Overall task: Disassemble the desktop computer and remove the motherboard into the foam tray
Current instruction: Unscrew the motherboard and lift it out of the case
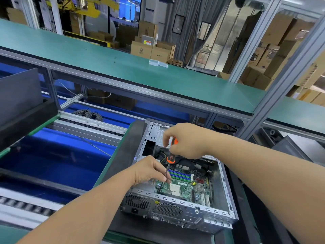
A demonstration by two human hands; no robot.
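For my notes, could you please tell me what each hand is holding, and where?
Both hold the screwdriver: the right hand grips its orange handle, and the left hand pinches its shaft.

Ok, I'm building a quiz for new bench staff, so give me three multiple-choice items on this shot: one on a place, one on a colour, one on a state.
1. Where is the motherboard?
A. in the open computer case
B. on the green shelf
C. in a cardboard box

2. What colours is the screwdriver handle?
A. blue and white
B. orange and black
C. plain yellow

3. What is the right hand doing?
A. lying flat on the case
B. hanging idle
C. gripping the screwdriver handle

Answers:
1 A, the board lies inside the case walls.
2 B, orange with black bands.
3 C, its fingers curl round the handle while the left hand pinches the shaft.
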